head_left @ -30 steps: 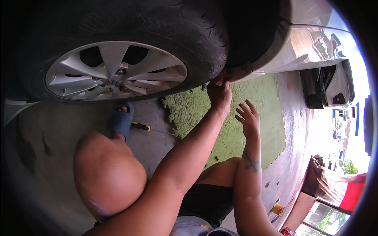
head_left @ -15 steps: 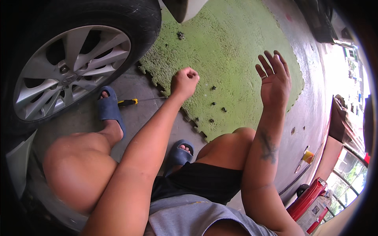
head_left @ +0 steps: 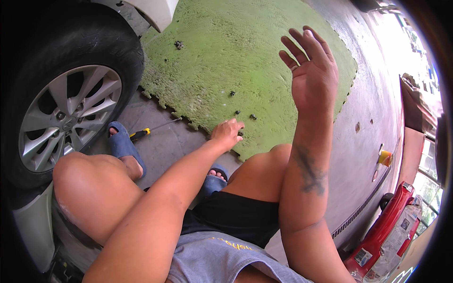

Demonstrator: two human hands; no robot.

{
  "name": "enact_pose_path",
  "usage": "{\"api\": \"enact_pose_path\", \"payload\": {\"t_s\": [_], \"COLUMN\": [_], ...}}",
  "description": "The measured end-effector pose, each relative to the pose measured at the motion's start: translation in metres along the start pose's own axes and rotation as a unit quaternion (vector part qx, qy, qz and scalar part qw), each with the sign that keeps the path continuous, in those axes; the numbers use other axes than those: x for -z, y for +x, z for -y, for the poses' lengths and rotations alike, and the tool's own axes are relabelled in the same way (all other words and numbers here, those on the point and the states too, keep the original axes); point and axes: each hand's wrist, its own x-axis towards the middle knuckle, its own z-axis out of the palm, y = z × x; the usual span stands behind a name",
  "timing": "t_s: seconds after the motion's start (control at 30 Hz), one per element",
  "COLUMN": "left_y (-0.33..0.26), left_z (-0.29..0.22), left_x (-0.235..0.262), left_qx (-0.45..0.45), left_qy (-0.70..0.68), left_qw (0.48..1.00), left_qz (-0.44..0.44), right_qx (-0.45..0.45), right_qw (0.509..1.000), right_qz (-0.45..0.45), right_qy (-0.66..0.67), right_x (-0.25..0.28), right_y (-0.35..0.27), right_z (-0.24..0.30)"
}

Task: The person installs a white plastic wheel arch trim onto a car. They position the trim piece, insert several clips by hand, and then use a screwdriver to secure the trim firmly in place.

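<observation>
Reaching left hand (head_left: pixel 227 133), screwdriver (head_left: pixel 152 129) tip pointing right

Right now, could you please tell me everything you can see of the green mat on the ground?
The green mat is a fuzzy, foam-like floor tile with a jigsaw-toothed edge, lying flat on grey concrete beside the car wheel. Its pile looks worn and dirt-stained in patches. Several small dark pieces, too small to identify, lie on it. The left hand rests at its near edge; the right hand is raised open above it.
</observation>
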Motion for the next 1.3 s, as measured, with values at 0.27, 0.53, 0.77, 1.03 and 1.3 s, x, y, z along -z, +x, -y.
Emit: {"api": "enact_pose_path", "payload": {"t_s": [0.27,0.53,0.77,1.03,1.3], "left_y": [0.011,0.027,0.016,0.004,-0.017], "left_z": [-0.010,-0.044,-0.043,-0.032,-0.025], "left_x": [0.018,0.170,0.223,0.248,0.273], "left_qx": [0.074,-0.064,-0.092,-0.086,-0.072], "left_qy": [-0.207,-0.381,-0.338,-0.292,-0.212], "left_qw": [0.970,0.839,0.819,0.783,0.787], "left_qz": [-0.100,-0.384,-0.455,-0.542,-0.575], "right_qx": [-0.029,-0.094,-0.140,-0.184,-0.157], "right_qw": [1.000,0.995,0.985,0.930,0.942], "right_qz": [-0.007,0.036,0.098,0.291,0.289], "right_qy": [0.008,0.017,-0.028,-0.128,-0.071], "right_x": [-0.006,-0.024,-0.059,-0.082,-0.102], "right_y": [0.008,0.035,0.041,0.026,0.031], "right_z": [-0.006,-0.029,-0.046,-0.056,-0.063]}}
